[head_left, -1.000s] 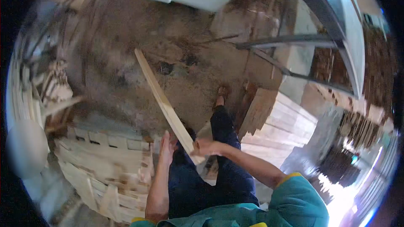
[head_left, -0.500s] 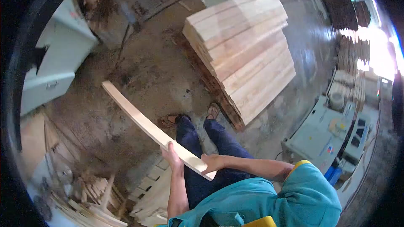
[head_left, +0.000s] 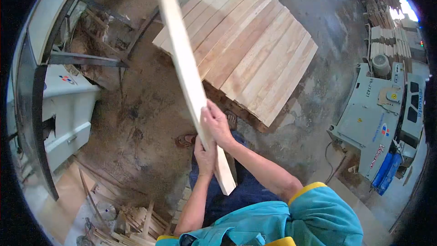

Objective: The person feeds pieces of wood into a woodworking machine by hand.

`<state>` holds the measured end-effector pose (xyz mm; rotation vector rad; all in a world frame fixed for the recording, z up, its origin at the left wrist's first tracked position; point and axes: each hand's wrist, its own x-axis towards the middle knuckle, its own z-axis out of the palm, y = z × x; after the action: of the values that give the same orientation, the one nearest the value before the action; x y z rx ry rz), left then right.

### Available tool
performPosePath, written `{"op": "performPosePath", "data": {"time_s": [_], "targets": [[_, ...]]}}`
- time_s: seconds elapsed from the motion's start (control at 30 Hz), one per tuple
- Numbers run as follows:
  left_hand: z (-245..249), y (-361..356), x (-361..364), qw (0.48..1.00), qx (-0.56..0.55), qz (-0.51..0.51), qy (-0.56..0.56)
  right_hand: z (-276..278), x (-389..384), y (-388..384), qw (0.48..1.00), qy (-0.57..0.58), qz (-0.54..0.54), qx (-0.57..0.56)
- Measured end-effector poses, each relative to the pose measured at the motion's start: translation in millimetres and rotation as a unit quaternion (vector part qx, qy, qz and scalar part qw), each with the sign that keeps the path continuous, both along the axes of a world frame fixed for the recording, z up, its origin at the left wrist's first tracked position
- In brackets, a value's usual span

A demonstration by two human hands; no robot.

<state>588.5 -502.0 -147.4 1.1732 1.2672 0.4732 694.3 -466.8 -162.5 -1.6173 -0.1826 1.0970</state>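
Swung toward the board stack [head_left: 259, 57], the wooden plank [head_left: 182, 57] is clasped above the legs [head_left: 248, 180] by left hand [head_left: 205, 158] and right hand [head_left: 217, 122], fingers wrapped, and could be knocked against that stack if dipped.

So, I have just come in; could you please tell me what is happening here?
A person is holding one long pale board in both hands. The right fingers grip it farther from the body than the left fingers. Its near end shows in front of the person's dark trousers. A stack of similar boards lies ahead, and a grey machine stands to the right.
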Motion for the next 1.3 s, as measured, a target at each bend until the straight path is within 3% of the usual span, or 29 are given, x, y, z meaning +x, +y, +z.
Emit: {"op": "performPosePath", "data": {"time_s": [0.07,0.17,0.3,0.37,0.4,0.43,0.5,0.6,0.7,0.8,0.87,1.07,1.2,1.27,1.3], "targets": [[-2,-2,14,0.998,-0.001,-0.056,-0.009,-10,27,-4,0.996,-0.050,-0.077,-0.009],[-5,-14,16,0.992,-0.087,-0.001,-0.087,-41,81,1,0.983,-0.077,-0.145,-0.081],[-35,-29,-42,0.991,-0.078,-0.062,0.091,-98,166,19,0.965,-0.140,-0.206,-0.081],[-98,-71,-127,0.985,-0.106,-0.019,0.135,-142,219,36,0.952,-0.177,-0.237,-0.082],[-85,-65,-126,0.976,-0.104,-0.041,0.187,-171,241,42,0.941,-0.222,-0.248,-0.062],[-69,-60,-124,0.964,-0.103,-0.063,0.239,-163,250,52,0.942,-0.199,-0.256,-0.093],[-72,-71,-136,0.958,-0.124,-0.049,0.253,-166,267,67,0.941,-0.174,-0.258,-0.130],[-76,-84,-142,0.946,-0.155,-0.043,0.282,-204,293,85,0.915,-0.241,-0.297,-0.131],[-81,-96,-129,0.958,-0.188,0.005,0.215,-256,323,98,0.936,-0.212,-0.273,-0.059],[-85,-104,-118,0.956,-0.208,-0.019,0.205,-316,350,113,0.923,-0.297,-0.244,-0.033],[-99,-120,-123,0.958,-0.210,-0.013,0.193,-296,350,131,0.953,-0.206,-0.214,-0.059],[-103,-129,-130,0.958,-0.209,-0.013,0.197,-274,324,144,0.966,-0.114,-0.233,0.007],[-107,-128,-139,0.954,-0.215,0.003,0.208,-289,314,141,0.961,-0.202,-0.188,-0.031],[-103,-122,-140,0.952,-0.210,-0.010,0.222,-283,315,143,0.927,-0.287,-0.064,-0.233],[-104,-120,-142,0.952,-0.214,-0.003,0.218,-271,312,146,0.927,-0.290,-0.065,-0.231]]}}
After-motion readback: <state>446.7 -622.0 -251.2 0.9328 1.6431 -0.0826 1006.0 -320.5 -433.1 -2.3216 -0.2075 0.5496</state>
